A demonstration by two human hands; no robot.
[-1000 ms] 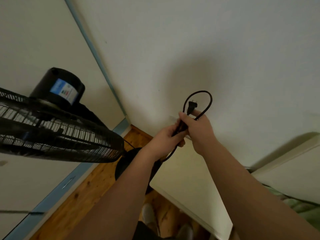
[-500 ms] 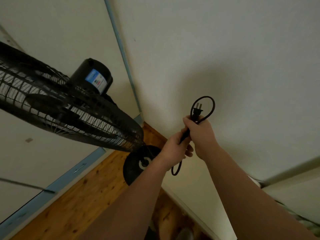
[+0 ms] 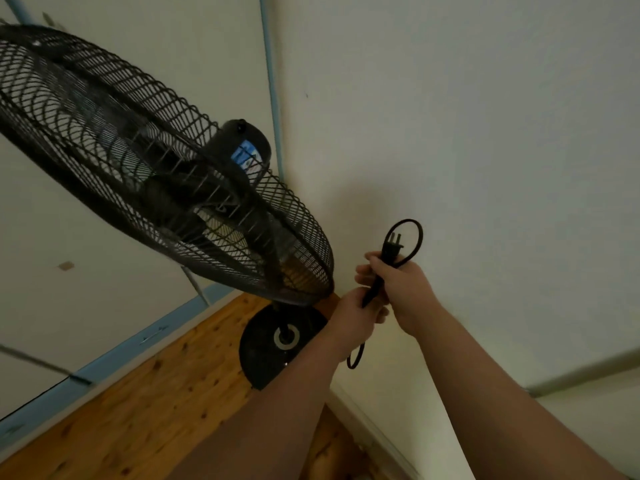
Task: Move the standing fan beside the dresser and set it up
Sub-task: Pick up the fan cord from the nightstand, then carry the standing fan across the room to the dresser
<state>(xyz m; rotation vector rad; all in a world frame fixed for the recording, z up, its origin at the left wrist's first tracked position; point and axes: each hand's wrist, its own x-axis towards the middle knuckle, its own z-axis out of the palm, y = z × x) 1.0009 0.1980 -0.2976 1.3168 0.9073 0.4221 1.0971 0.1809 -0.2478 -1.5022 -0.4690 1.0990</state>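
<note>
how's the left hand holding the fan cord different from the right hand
The left hand sits lower, nearer the fan base, with a small cord loop hanging below it. The right hand sits higher, gripping just below the plug, which points up inside a larger loop. Both are closed on the same black cord.

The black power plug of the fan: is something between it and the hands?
No. The right hand holds the black power plug directly, with its cord looped above; the left hand grips the black cord below.
</note>
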